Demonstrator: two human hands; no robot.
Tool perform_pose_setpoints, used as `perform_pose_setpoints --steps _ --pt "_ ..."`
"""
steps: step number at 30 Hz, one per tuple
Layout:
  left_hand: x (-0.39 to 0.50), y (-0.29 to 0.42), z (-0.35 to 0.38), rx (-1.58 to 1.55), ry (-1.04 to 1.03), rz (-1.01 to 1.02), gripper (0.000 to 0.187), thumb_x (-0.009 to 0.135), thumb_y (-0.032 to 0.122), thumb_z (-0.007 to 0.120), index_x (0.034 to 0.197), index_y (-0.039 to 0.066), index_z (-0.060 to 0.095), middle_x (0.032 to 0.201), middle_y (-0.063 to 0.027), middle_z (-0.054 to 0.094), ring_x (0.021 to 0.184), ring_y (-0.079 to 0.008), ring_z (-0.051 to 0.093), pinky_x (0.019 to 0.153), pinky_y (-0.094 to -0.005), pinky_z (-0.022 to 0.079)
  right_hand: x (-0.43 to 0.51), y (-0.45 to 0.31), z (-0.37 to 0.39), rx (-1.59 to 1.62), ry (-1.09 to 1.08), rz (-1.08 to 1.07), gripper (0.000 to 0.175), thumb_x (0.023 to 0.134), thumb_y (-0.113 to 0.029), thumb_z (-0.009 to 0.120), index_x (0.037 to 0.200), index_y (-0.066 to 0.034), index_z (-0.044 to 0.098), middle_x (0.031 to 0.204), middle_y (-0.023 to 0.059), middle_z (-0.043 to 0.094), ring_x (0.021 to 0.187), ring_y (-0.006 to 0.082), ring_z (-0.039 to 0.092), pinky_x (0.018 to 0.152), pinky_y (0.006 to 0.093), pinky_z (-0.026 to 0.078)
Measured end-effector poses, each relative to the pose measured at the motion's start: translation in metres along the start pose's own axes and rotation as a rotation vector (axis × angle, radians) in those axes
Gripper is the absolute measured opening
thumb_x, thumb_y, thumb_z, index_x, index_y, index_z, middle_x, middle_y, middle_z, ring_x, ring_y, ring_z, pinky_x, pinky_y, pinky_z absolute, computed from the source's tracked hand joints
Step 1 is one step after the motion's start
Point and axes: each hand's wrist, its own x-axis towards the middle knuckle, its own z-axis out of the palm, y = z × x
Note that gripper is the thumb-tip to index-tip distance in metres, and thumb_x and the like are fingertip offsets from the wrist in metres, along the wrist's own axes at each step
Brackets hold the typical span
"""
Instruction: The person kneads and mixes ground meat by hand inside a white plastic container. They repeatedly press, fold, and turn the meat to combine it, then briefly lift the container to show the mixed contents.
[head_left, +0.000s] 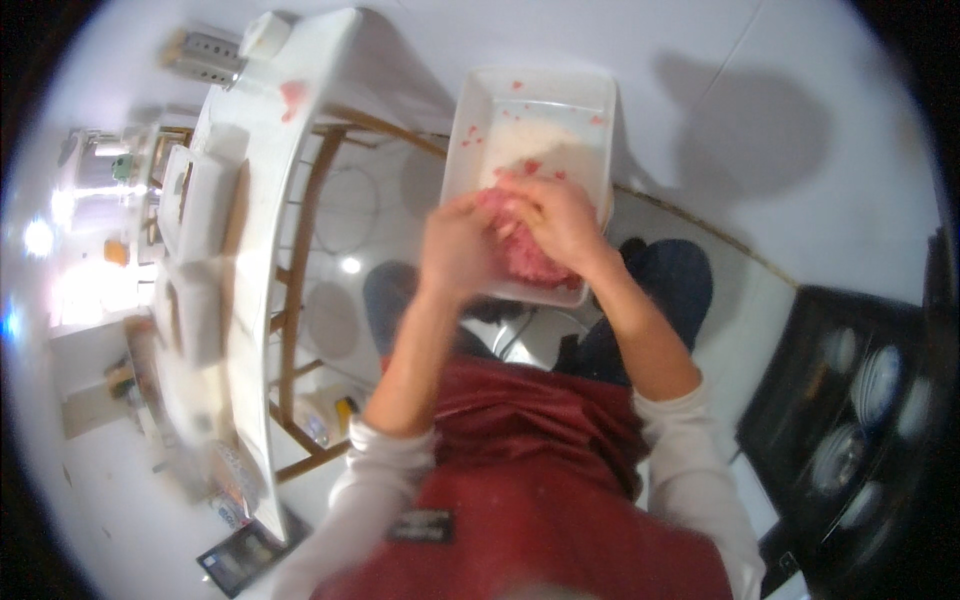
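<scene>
A white rectangular plastic tub (609, 120) stands before me, with red bits on its inner walls and a pale layer on its bottom. Pinkish-red minced meat (534, 259), as it appears, is heaped at its near end. My left hand (459, 240), blurred, is at the left side of the heap with its fingers bent around some of the pink mass. From the right, my right hand (559, 217) has its fingers curled on the same mass, close to the left fingertips. The part of the mass between the hands is partly hidden by the fingers.
To the left runs a white table (259, 240) on wooden legs, bearing white containers (202, 217), a red smear and a perforated metal holder (214, 58). A black rack with plates (874, 382) is at the lower right. A white wall rises beyond the tub.
</scene>
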Motion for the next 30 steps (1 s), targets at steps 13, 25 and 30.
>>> perform_pose_setpoints --steps 13,25,30 --pt "0.004 -0.005 -0.006 0.360 0.051 0.118 0.020 0.095 0.011 0.056 0.104 -0.006 0.064 0.093 -0.0077 0.068 0.078 -0.0148 0.064 0.074 -0.0263 0.054 -0.003 0.004 -0.001 0.199 0.056 -0.087 0.022 0.088 -0.006 0.061 0.108 -0.0020 0.068 0.098 0.0119 0.070 0.091 0.0178 0.065 0.080 0.0305 0.051" --pt "-0.002 -0.005 0.000 0.794 0.094 0.332 0.021 0.095 0.006 0.053 0.108 -0.004 0.065 0.090 -0.0044 0.067 0.080 -0.0125 0.060 0.076 -0.0248 0.048 0.003 0.003 -0.002 0.305 -0.004 0.203 0.020 0.089 -0.012 0.063 0.106 -0.0023 0.066 0.097 0.0100 0.068 0.091 0.0143 0.062 0.080 0.0298 0.050" --pt "-0.014 0.010 0.003 0.829 0.022 0.262 0.028 0.093 0.002 0.050 0.119 -0.005 0.060 0.109 -0.0088 0.065 0.097 -0.0158 0.061 0.090 -0.0261 0.046 -0.001 0.006 0.004 0.289 0.028 0.001 0.017 0.095 -0.014 0.058 0.099 0.0005 0.065 0.082 0.0010 0.063 0.075 0.0084 0.058 0.067 0.0251 0.049"
